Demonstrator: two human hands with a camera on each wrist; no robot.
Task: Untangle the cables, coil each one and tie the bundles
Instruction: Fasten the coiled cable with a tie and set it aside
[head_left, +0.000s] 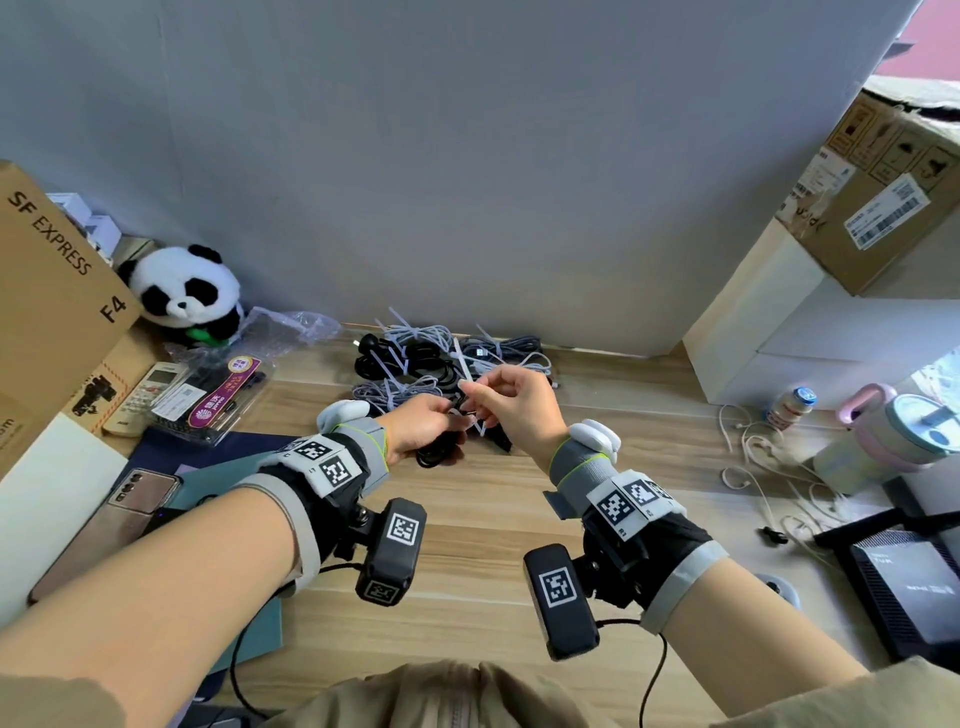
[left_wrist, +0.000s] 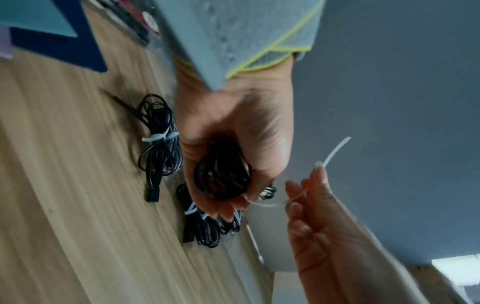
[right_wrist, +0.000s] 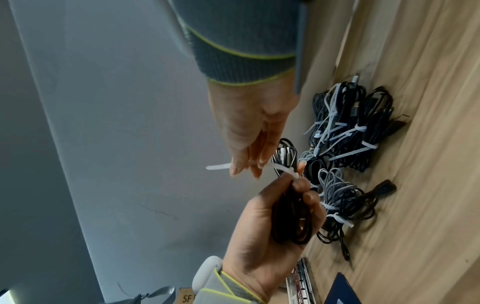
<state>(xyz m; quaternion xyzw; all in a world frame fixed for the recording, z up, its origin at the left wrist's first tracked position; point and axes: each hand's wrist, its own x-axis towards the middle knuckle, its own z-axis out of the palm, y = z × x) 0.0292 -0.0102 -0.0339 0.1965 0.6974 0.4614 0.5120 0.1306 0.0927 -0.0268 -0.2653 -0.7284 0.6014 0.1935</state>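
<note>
Gripping black coil (head_left: 439, 451): left hand (head_left: 421, 427) | right hand (head_left: 511, 410) pinching zip tie (head_left: 470, 382) | tied bundles (head_left: 415, 353) behind

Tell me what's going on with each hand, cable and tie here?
left hand: grips a coiled black cable
coiled black cable: bunched, not on the desk
right hand: pinches a white zip tie
white zip tie: looped at the coil, tail sticking out
cable bundles: tied, lying on the desk
</note>
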